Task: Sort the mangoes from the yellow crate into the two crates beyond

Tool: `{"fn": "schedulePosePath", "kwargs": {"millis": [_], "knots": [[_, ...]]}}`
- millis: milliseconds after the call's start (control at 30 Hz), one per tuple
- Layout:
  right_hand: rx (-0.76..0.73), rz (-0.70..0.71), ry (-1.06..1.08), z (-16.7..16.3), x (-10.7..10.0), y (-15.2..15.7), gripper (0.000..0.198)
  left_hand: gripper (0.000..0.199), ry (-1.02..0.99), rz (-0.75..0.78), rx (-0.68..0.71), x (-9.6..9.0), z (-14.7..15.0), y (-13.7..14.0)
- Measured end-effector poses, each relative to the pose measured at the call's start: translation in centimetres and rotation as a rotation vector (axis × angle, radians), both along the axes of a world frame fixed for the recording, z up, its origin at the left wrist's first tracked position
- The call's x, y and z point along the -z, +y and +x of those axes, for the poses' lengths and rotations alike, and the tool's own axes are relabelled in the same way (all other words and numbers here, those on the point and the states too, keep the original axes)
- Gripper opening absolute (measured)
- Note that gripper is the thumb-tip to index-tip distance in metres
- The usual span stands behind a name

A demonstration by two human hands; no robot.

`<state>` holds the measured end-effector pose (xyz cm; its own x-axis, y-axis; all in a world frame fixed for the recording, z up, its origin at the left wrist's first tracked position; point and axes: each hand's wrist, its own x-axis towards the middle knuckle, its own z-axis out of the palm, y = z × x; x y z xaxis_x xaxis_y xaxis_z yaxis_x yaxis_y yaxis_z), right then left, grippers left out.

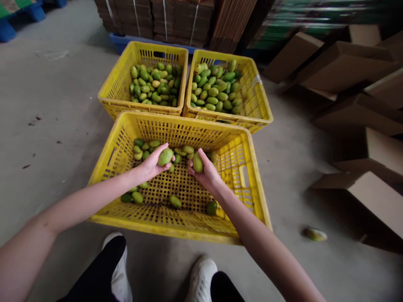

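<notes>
My left hand (pixel 155 162) is closed around a green mango (pixel 165 157), held above the near yellow crate (pixel 176 235). Another green mango (pixel 198 162) sits in my right hand (pixel 208 172), its thumb lying along the top of the fruit. Both hands are inside the crate's opening, a short way apart. Several loose mangoes lie on the perforated floor below, among them one mango (pixel 175 201) near the middle front and a darker one (pixel 212 207) under my right forearm. My hands and arms hide part of the fruit at the back.
Behind stand two more yellow crates, the left crate (pixel 110 90) and the right crate (pixel 262 107), both holding many mangoes. Open cardboard boxes (pixel 374 197) line the right side. One mango (pixel 315 234) lies on the floor. Strapped cardboard stacks (pixel 179 23) rest on a blue pallet at the back.
</notes>
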<state>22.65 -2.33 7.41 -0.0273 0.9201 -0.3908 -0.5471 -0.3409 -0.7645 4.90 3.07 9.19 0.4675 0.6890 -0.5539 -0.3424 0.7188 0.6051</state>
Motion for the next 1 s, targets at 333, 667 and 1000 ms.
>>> {"fn": "schedulePosePath", "kwargs": {"millis": [333,667,1000], "knots": [[0.064,-0.053,-0.03,0.1,0.9,0.3,0.059,0.055,0.083,-0.048,0.058,-1.0,-0.1,0.1],[0.15,0.055,-0.048,-0.1,0.3,0.0,0.04,0.042,0.218,-0.09,0.044,-1.6,-0.4,0.0],[0.049,-0.07,-0.006,0.0,0.5,-0.5,0.042,0.013,0.157,-0.148,-0.171,-0.1,0.0,0.8]]}}
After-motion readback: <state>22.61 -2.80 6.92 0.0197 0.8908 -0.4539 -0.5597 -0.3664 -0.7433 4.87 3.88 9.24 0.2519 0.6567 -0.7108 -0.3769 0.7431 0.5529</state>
